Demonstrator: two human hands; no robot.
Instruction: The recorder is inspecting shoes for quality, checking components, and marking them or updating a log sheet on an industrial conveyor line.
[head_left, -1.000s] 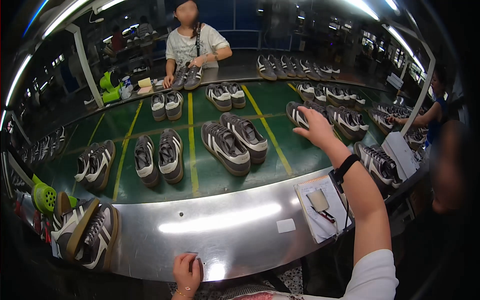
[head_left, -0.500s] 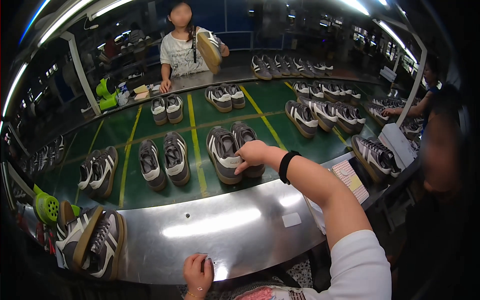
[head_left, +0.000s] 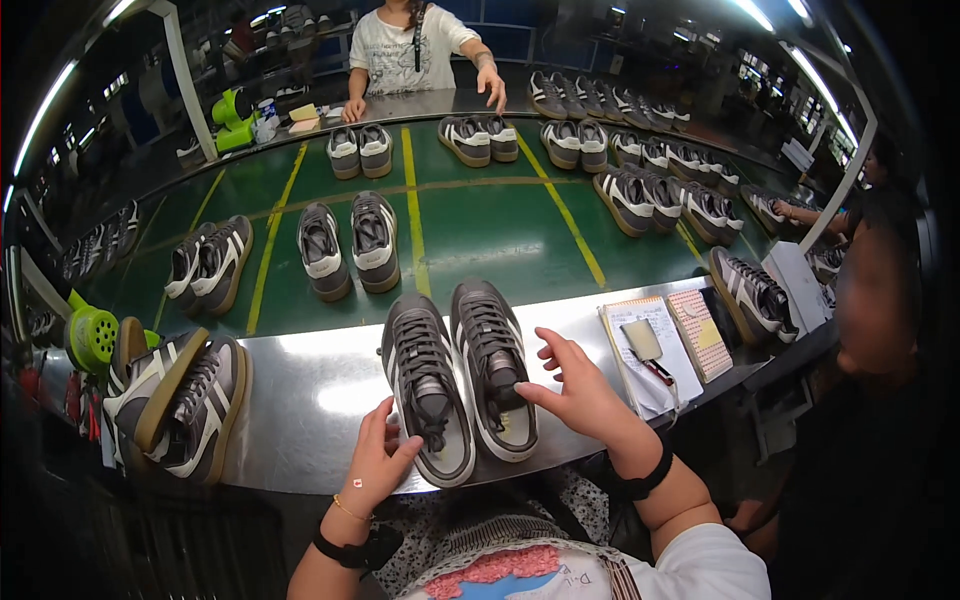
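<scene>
A pair of grey sneakers with white stripes stands side by side on the metal edge of the bench, heels toward me. My left hand is beside the heel of the left sneaker, fingers apart and thumb near its collar. On the other side my right hand is open, its thumb at the collar of the right sneaker and its fingers spread. Whether either hand presses on a shoe I cannot tell. Dark laces or stuffing show inside both openings.
Another sneaker pair stands on the green belt, with more pairs farther off. Stacked sneakers lie at the left by a green fan. A notebook is at the right. A co-worker stands across the belt.
The sneaker pair has come from the belt onto the metal edge. My left hand has risen to it, and my right hand has let go. The co-worker no longer holds a shoe up.
</scene>
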